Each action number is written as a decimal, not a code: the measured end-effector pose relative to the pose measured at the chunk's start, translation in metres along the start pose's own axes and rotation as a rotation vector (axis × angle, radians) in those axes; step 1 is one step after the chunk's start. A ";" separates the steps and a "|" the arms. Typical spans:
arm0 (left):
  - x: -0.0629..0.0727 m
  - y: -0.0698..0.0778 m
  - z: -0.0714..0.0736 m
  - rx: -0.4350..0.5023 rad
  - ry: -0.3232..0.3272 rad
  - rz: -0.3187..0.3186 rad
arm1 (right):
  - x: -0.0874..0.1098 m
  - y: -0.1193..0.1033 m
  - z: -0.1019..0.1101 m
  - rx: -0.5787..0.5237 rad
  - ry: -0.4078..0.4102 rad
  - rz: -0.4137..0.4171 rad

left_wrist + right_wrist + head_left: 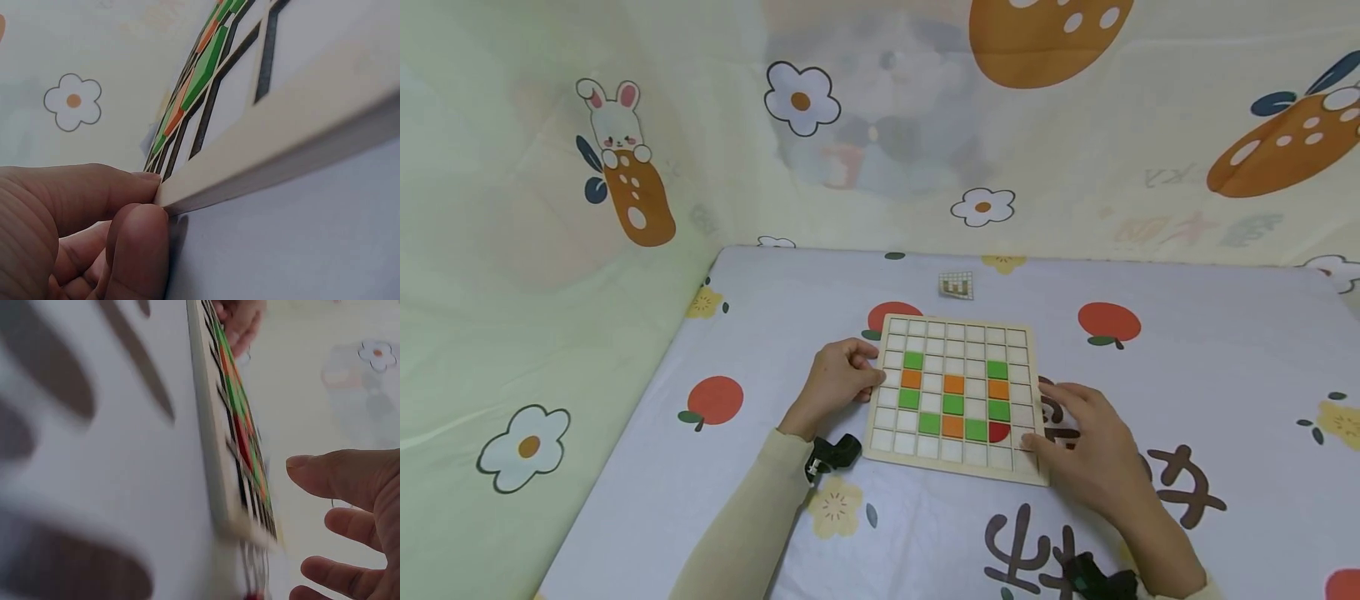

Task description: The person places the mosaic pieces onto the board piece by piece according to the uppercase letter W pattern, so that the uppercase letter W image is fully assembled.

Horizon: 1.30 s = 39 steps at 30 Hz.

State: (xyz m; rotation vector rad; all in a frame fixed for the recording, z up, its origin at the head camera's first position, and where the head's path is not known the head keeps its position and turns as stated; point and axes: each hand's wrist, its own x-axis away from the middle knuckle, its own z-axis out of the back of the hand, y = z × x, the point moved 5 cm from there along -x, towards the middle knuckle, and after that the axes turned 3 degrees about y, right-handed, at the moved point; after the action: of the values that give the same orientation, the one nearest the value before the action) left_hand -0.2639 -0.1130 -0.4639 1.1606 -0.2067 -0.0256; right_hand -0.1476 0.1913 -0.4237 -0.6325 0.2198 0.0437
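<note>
A square wooden grid board [952, 467] lies on the table, its cells mostly white. Green tiles, orange tiles [953, 384] and one red rounded tile [999, 432] sit in some cells. At the board's left edge, my left hand [838, 379] pinches the frame between thumb and finger; the left wrist view shows the fingertips at the pale frame [250, 164]. By the right edge is my right hand [1093, 442], fingers spread, its thumb appearing over the rim in the head view. A gap shows between that hand [356, 506] and the board in the right wrist view.
Behind the board lies a small patterned card [956, 286] showing a grid. The tablecloth [760, 317] carries printed fruit, flowers and brown lettering. Printed fabric walls [880, 167] stand at the back and left.
</note>
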 end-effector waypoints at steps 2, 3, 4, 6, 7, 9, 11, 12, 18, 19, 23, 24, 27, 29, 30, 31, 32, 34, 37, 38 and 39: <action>0.000 0.000 0.000 -0.001 0.002 0.002 | 0.004 0.008 0.003 0.024 -0.012 -0.030; 0.000 0.001 0.000 -0.001 0.002 0.003 | 0.006 0.012 0.004 0.033 -0.016 -0.046; 0.001 0.001 0.000 -0.003 0.002 0.001 | 0.008 0.015 0.006 0.041 -0.019 -0.063; 0.001 0.001 0.000 -0.005 0.003 -0.001 | 0.013 0.019 0.009 0.050 -0.018 -0.085; 0.001 0.002 0.000 -0.003 0.002 -0.004 | 0.014 0.021 0.010 0.054 -0.015 -0.093; 0.001 0.002 0.000 -0.001 0.001 -0.007 | 0.018 0.025 0.012 0.063 -0.007 -0.106; 0.002 0.002 0.000 0.000 0.002 -0.006 | 0.021 0.028 0.012 0.078 -0.008 -0.113; 0.001 0.002 0.000 0.001 0.003 -0.005 | 0.022 0.030 0.012 0.081 -0.014 -0.118; 0.001 0.001 0.000 0.004 0.007 0.006 | 0.023 0.036 0.012 0.085 -0.069 -0.134; 0.001 0.001 0.000 0.006 0.007 0.008 | 0.024 0.036 0.013 0.083 -0.075 -0.135; 0.001 0.001 0.000 0.015 0.006 0.016 | 0.025 0.037 0.015 0.087 -0.081 -0.138; 0.001 0.001 -0.001 0.016 0.006 0.017 | 0.025 0.038 0.015 0.087 -0.083 -0.136; 0.001 0.000 0.000 0.014 0.006 0.016 | 0.024 0.039 0.015 0.096 -0.090 -0.135; 0.000 0.000 -0.001 0.012 0.004 0.013 | 0.025 0.039 0.015 0.094 -0.099 -0.139; 0.001 0.000 -0.001 0.011 0.003 0.012 | 0.025 0.039 0.015 0.093 -0.105 -0.142; 0.001 0.000 -0.001 0.010 0.003 0.011 | 0.025 0.039 0.015 0.094 -0.103 -0.145; 0.001 0.000 -0.001 0.010 0.003 0.010 | 0.025 0.039 0.015 0.085 -0.106 -0.152; 0.001 0.000 0.000 0.008 0.004 0.011 | 0.025 0.038 0.014 0.077 -0.105 -0.161; 0.001 0.000 0.000 0.009 0.006 0.013 | 0.025 0.037 0.012 0.060 -0.108 -0.189; 0.001 0.000 0.000 0.008 0.007 0.013 | 0.025 0.037 0.011 0.054 -0.111 -0.200; 0.000 0.000 0.000 0.008 0.007 0.012 | 0.025 0.036 0.010 0.054 -0.108 -0.203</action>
State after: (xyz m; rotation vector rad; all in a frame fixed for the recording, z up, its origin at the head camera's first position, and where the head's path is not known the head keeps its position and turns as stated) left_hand -0.2634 -0.1127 -0.4638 1.1668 -0.2082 -0.0102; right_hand -0.1250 0.2261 -0.4420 -0.5941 0.0513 -0.1230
